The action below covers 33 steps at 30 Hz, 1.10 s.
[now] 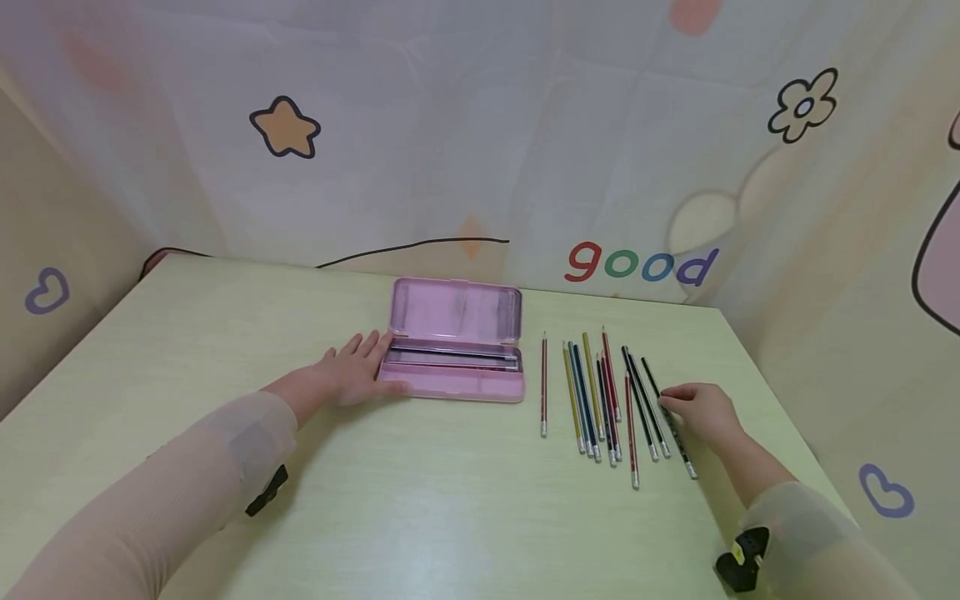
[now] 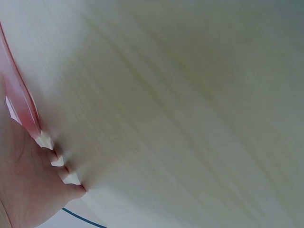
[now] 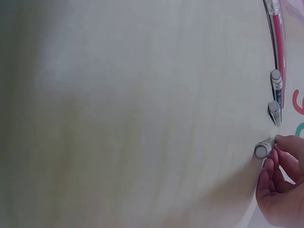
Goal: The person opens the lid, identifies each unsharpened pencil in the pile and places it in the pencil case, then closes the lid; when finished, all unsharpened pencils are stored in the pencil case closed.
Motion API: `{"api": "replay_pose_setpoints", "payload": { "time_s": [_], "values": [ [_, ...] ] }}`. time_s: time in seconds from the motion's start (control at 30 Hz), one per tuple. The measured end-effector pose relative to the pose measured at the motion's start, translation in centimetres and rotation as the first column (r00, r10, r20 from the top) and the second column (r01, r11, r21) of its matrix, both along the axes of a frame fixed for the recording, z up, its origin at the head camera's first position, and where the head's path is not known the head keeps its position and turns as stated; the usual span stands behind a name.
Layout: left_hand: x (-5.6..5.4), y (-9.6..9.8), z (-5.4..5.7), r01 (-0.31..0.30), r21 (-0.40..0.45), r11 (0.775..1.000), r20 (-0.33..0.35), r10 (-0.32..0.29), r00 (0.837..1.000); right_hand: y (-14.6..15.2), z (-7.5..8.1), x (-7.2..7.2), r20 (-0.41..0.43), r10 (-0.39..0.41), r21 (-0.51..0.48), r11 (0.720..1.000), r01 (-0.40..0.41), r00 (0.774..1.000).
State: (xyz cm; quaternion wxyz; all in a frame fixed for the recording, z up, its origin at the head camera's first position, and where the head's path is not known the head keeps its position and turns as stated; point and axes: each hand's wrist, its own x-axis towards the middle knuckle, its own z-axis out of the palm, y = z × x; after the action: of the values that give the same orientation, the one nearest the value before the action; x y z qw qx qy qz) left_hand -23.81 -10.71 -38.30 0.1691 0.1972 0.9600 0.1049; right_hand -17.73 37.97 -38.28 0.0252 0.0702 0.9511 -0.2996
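A pink pencil case (image 1: pixel 450 385) lies open on the table, its lid tipped back toward the wall. Inside it, a dark pencil (image 1: pixel 453 352) lies lengthwise along a compartment. My left hand (image 1: pixel 352 373) rests at the case's left edge with fingers extended and the thumb along its front corner. At the right end of a spread of pencils, my right hand (image 1: pixel 703 412) pinches a black pencil (image 1: pixel 681 442) between thumb and fingers near its middle. The right wrist view shows that pencil's silver end (image 3: pixel 262 151) close to the fingertips.
Between the case and my right hand lie several pencils, including a lone red pencil (image 1: pixel 543 383), a yellow pencil (image 1: pixel 592 379) and a blue pencil (image 1: pixel 579 400), eraser ends toward me. A printed curtain (image 1: pixel 465 150) borders the pale table (image 1: pixel 420 500) behind.
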Motion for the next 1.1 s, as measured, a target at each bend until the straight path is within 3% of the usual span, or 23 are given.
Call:
{"api": "replay_pose_setpoints", "payload": {
  "time_s": [0.27, 0.63, 0.9, 1.1],
  "values": [
    [-0.11, 0.00, -0.22, 0.003, 0.007, 1.000, -0.006, -0.003, 1.000, -0.07, 0.12, 0.04, -0.026, -0.021, 0.076, 0.997, 0.023, 0.999],
    [-0.02, 0.00, -0.06, 0.006, 0.011, 1.000, -0.003, -0.006, 1.000, -0.16, -0.13, 0.12, -0.027, -0.041, 0.066, 0.997, 0.043, 0.999],
    [-0.16, -0.09, -0.28, 0.004, 0.012, 1.000, -0.018, -0.004, 1.000, -0.31, -0.67, 0.46, -0.100, -0.027, 0.076, 0.996, 0.035, 0.995],
    [0.03, -0.01, -0.05, 0.005, 0.024, 1.000, -0.005, -0.005, 1.000, -0.02, -0.64, 0.49, -0.117, -0.014, -0.006, 1.000, 0.013, 0.993]
  ]
}}
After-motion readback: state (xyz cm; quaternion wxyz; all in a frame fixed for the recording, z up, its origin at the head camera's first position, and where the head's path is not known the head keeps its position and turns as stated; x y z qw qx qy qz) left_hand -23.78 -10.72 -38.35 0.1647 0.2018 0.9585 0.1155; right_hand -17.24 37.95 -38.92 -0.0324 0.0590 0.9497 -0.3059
